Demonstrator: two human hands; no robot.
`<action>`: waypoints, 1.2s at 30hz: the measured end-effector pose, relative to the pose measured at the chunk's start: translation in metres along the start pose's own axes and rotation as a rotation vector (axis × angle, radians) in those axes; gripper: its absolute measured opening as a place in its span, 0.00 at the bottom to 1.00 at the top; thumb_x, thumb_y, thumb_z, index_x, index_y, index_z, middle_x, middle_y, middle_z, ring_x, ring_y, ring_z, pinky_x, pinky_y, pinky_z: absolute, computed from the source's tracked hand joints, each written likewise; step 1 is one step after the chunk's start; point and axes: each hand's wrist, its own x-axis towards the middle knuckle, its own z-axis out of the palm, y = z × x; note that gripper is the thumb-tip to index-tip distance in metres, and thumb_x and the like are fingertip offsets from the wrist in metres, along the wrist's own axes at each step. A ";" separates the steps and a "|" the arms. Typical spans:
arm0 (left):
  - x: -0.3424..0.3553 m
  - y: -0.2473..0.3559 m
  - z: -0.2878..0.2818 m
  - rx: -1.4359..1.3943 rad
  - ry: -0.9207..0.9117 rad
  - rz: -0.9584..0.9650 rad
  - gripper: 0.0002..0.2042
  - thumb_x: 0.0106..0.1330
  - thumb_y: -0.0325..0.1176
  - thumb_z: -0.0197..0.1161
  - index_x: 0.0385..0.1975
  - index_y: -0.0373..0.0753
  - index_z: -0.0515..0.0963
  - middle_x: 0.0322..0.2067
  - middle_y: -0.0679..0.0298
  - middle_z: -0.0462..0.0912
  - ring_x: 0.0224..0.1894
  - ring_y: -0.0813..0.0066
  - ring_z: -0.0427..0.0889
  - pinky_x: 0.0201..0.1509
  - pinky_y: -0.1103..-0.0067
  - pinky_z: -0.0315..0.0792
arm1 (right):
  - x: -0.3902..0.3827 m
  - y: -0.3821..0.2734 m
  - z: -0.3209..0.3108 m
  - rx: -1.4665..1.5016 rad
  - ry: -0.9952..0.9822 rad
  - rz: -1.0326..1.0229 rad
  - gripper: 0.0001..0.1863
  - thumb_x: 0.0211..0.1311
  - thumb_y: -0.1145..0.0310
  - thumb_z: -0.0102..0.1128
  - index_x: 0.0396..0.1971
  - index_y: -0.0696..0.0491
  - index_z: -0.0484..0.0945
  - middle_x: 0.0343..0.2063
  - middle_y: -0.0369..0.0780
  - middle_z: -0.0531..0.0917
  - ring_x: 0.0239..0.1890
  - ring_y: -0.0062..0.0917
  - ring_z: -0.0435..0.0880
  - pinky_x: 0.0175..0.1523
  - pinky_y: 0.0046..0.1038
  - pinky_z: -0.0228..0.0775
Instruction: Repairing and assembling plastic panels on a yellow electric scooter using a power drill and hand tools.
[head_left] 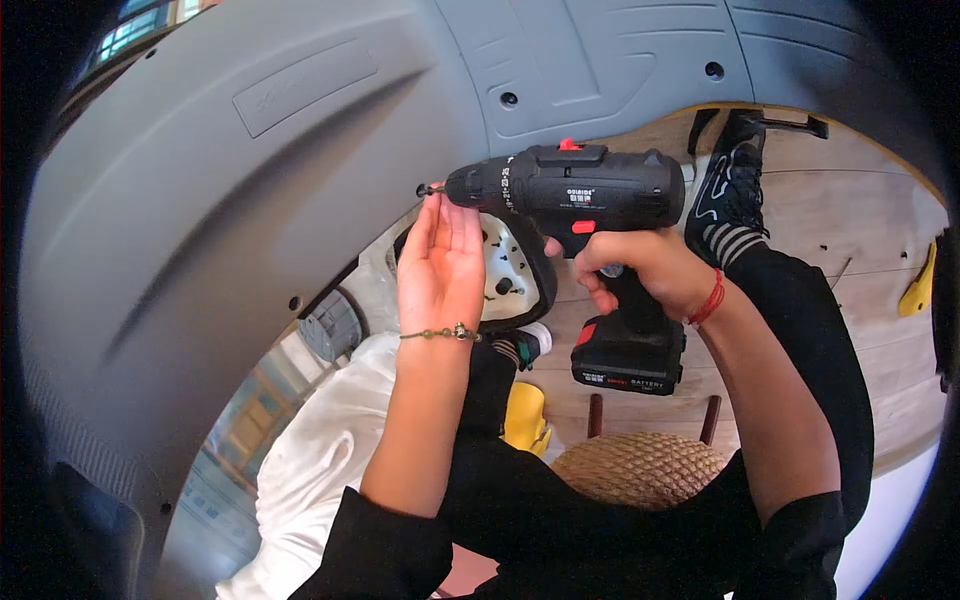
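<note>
My right hand [645,265] grips the handle of a black cordless drill [610,185] with red switches and a battery pack at its base. The drill points left, and a small black fastener [424,191] sits at its tip, close to the grey molded panel [340,150]. My left hand [442,260] is palm up, its fingers pressed together and their tips at that fastener under the chuck; its thumb is partly hidden. Behind that hand a black-rimmed tray [535,300] holds several small dark parts.
My legs and dark shoes [730,190] frame a wooden floor [820,200]. A woven stool [630,470] stands below me, with yellow objects [525,410] nearby and another [915,290] at the right. White fabric [320,420] lies at lower left. The panel curves across the top and left.
</note>
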 end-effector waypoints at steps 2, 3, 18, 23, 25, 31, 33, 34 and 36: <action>0.001 0.001 0.000 0.023 0.013 0.007 0.09 0.65 0.25 0.53 0.42 0.29 0.73 0.44 0.59 0.76 0.51 0.70 0.74 0.62 0.72 0.66 | 0.004 0.000 -0.001 0.005 -0.010 0.003 0.14 0.45 0.68 0.56 0.32 0.59 0.77 0.15 0.35 0.74 0.15 0.18 0.73 0.21 0.20 0.65; 0.001 0.001 0.000 0.040 0.023 0.013 0.10 0.65 0.25 0.53 0.44 0.28 0.72 0.45 0.58 0.76 0.52 0.69 0.73 0.63 0.72 0.65 | 0.005 0.000 -0.001 0.003 -0.019 0.006 0.14 0.44 0.68 0.56 0.32 0.59 0.77 0.15 0.35 0.75 0.15 0.18 0.73 0.21 0.20 0.65; -0.011 0.013 -0.004 0.005 -0.014 -0.028 0.18 0.63 0.24 0.49 0.53 0.26 0.65 0.52 0.54 0.69 0.58 0.65 0.68 0.66 0.69 0.62 | 0.014 -0.007 -0.004 -0.077 -0.040 0.041 0.13 0.48 0.70 0.53 0.35 0.60 0.76 0.14 0.34 0.72 0.16 0.17 0.71 0.23 0.19 0.64; -0.014 0.008 -0.006 0.076 0.006 -0.017 0.20 0.63 0.24 0.49 0.55 0.27 0.63 0.53 0.54 0.68 0.59 0.66 0.66 0.66 0.70 0.61 | 0.016 -0.002 -0.009 -0.047 -0.038 0.022 0.13 0.47 0.71 0.53 0.34 0.61 0.76 0.14 0.34 0.72 0.14 0.17 0.71 0.22 0.19 0.63; -0.014 0.003 -0.005 0.116 -0.002 -0.009 0.20 0.63 0.25 0.49 0.56 0.27 0.62 0.54 0.54 0.67 0.60 0.65 0.65 0.66 0.71 0.61 | 0.015 0.000 -0.015 -0.030 -0.038 0.025 0.13 0.47 0.71 0.53 0.34 0.61 0.76 0.14 0.35 0.73 0.14 0.17 0.71 0.22 0.19 0.63; -0.019 0.004 -0.009 0.421 -0.047 0.091 0.25 0.63 0.27 0.48 0.61 0.29 0.56 0.61 0.54 0.61 0.63 0.65 0.61 0.67 0.72 0.57 | 0.028 0.015 -0.024 -0.039 -0.120 -0.045 0.09 0.48 0.71 0.51 0.28 0.60 0.76 0.12 0.35 0.73 0.14 0.16 0.72 0.21 0.19 0.64; -0.021 0.001 -0.008 0.435 -0.040 0.083 0.25 0.63 0.28 0.49 0.61 0.29 0.57 0.61 0.54 0.61 0.63 0.65 0.61 0.67 0.73 0.58 | 0.032 0.017 -0.037 -0.100 -0.173 -0.089 0.07 0.49 0.72 0.51 0.24 0.60 0.76 0.12 0.35 0.73 0.15 0.16 0.73 0.22 0.19 0.64; -0.022 -0.001 -0.007 0.454 -0.034 0.078 0.25 0.63 0.28 0.49 0.61 0.29 0.57 0.61 0.54 0.61 0.63 0.65 0.61 0.66 0.73 0.58 | 0.032 0.014 -0.040 -0.105 -0.174 -0.085 0.07 0.49 0.72 0.51 0.24 0.60 0.76 0.12 0.35 0.73 0.15 0.16 0.73 0.22 0.19 0.64; -0.026 -0.001 -0.011 0.466 -0.001 0.075 0.25 0.63 0.28 0.49 0.61 0.30 0.57 0.61 0.54 0.61 0.62 0.65 0.62 0.66 0.74 0.59 | 0.034 0.013 -0.037 -0.059 -0.130 -0.030 0.08 0.51 0.71 0.51 0.22 0.59 0.76 0.11 0.35 0.73 0.15 0.16 0.73 0.23 0.19 0.65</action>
